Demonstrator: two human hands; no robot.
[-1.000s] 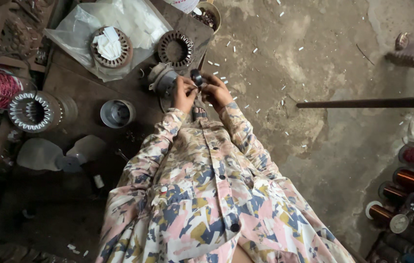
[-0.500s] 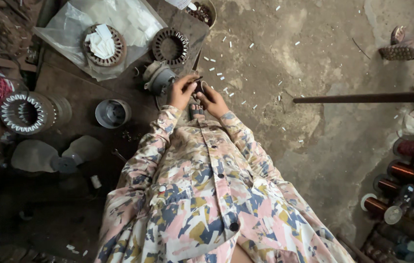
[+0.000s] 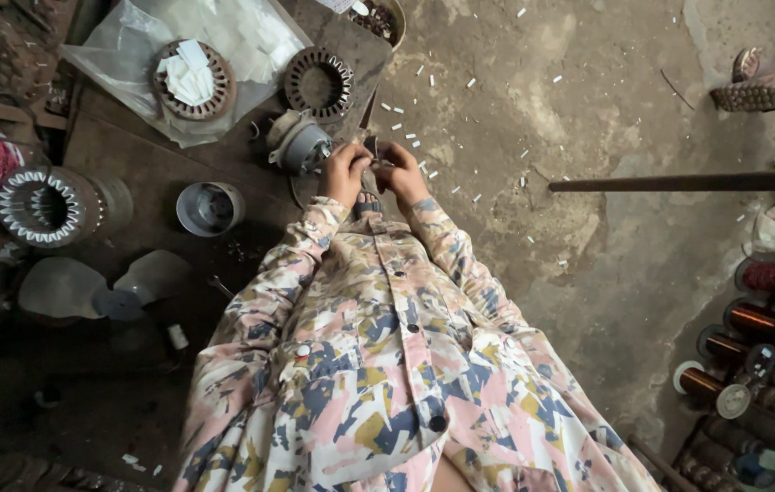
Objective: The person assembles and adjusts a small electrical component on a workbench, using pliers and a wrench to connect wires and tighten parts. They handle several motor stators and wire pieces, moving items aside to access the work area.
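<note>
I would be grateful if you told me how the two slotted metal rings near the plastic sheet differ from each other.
The brown ring lies on the clear plastic sheet, while the dark ring sits beside it on the bare bench. The brown ring is heaped with white paper strips; the dark ring's centre is open and empty. The brown ring looks rusty, the dark ring greyer. Both are round, lie flat, and carry slots around the inside.

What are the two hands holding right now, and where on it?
Both the left hand and right hand pinch a small dark part between them, beside the grey motor housing; where exactly the fingers grip is hidden.
</note>
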